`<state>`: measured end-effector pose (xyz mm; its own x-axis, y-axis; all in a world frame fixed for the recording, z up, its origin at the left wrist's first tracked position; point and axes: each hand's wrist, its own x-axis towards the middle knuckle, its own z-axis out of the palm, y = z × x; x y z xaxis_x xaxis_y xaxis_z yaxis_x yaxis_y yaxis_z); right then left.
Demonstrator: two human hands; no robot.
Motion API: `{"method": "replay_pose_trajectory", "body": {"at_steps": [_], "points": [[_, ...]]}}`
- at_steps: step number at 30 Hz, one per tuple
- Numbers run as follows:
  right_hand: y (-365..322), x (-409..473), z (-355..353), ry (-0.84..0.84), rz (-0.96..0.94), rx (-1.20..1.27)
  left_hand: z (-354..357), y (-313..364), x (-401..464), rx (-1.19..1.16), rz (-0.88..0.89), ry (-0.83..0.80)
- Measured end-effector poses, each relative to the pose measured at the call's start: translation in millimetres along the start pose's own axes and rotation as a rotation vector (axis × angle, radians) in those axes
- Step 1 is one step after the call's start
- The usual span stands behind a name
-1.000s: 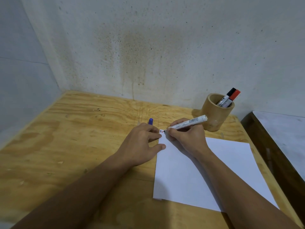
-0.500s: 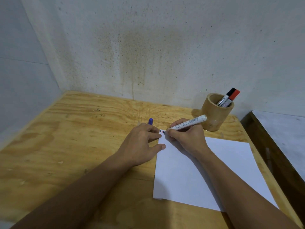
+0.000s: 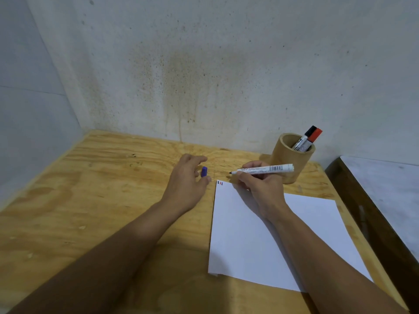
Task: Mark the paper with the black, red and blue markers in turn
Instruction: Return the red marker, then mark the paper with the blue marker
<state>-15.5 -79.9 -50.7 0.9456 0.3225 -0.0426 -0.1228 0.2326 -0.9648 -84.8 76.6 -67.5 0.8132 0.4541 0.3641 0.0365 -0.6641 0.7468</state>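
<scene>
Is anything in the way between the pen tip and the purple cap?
Nothing visible is. The uncapped marker in the right hand points its tip toward the blue cap held by the left hand, with only bare wooden table showing in the gap.

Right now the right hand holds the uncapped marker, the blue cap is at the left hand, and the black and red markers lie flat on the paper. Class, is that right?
Not quite. In the head view the black marker and red marker stand in the wooden cup, not on the paper. The rest holds: right hand holds the uncapped marker, blue cap at the left hand.
</scene>
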Motion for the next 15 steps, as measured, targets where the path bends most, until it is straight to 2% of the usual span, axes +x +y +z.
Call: {"method": "replay_pose_trajectory", "body": {"at_steps": [3,5,7,9,11,15], "points": [[-4,4,1,-0.009,0.053,0.173,4,0,15,0.066,-0.05,-0.063],[-10,7,-2,0.034,0.037,0.13,4,1,21,0.031,-0.119,-0.045],[-19,9,-7,0.043,-0.025,0.017,0,5,25,-0.233,-0.267,-0.028],[-29,8,-9,0.025,-0.079,-0.031,-8,15,27,-0.624,-0.421,-0.056],[-38,5,-9,0.018,-0.124,-0.094,-14,29,28,-0.881,-0.499,-0.107],[-48,2,-12,0.012,-0.18,-0.163,-16,49,26,-1.004,-0.496,-0.189]]}}
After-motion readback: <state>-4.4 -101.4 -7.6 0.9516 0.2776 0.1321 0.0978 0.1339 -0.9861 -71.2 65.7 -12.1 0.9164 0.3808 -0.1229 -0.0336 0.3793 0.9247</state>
